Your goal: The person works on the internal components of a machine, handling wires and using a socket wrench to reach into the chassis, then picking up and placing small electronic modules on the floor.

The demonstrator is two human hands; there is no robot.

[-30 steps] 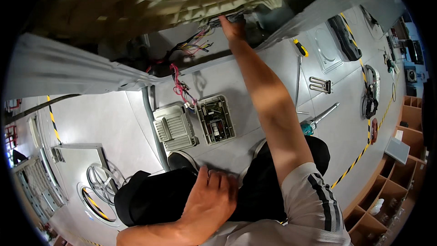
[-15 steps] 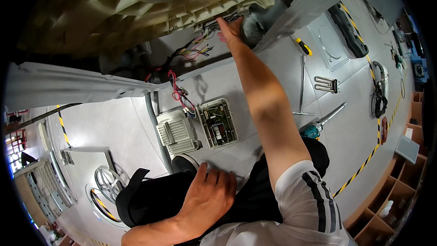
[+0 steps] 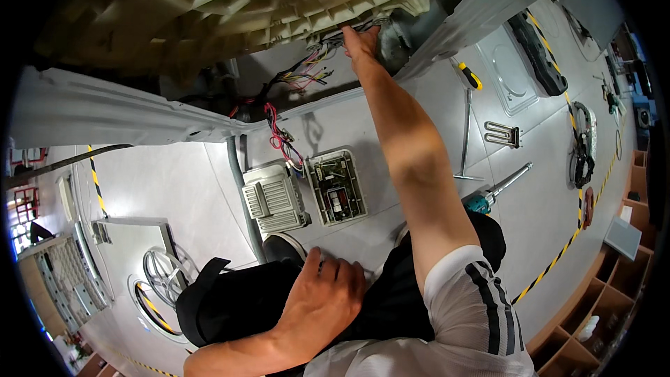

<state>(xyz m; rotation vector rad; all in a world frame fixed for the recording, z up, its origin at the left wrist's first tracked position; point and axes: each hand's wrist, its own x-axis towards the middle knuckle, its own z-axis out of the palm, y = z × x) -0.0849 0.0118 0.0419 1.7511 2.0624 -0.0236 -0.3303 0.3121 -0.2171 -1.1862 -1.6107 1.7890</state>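
Note:
My right hand reaches up under the cream ribbed plastic tub of a washing machine. It is beside a bundle of loose coloured wires and a grey rounded part. Its fingertips go out of sight at the tub's lower edge, so whether they grip anything is hidden. My left hand rests over my bent leg in black trousers, holding nothing, with its fingers loosely bent and a little apart. Red and dark wires hang over the cabinet's front edge to an opened control box on the floor.
A ribbed grey cover lies beside the control box. To the right are a teal power driver, a T-handle wrench, a yellow-black screwdriver and a heating element. At the left lies a door panel. The metal cabinet edge crosses in front.
My right hand has turned slightly, and the fingers that showed at its left side are now tucked out of sight. The view has shifted a little. My left hand stays put.

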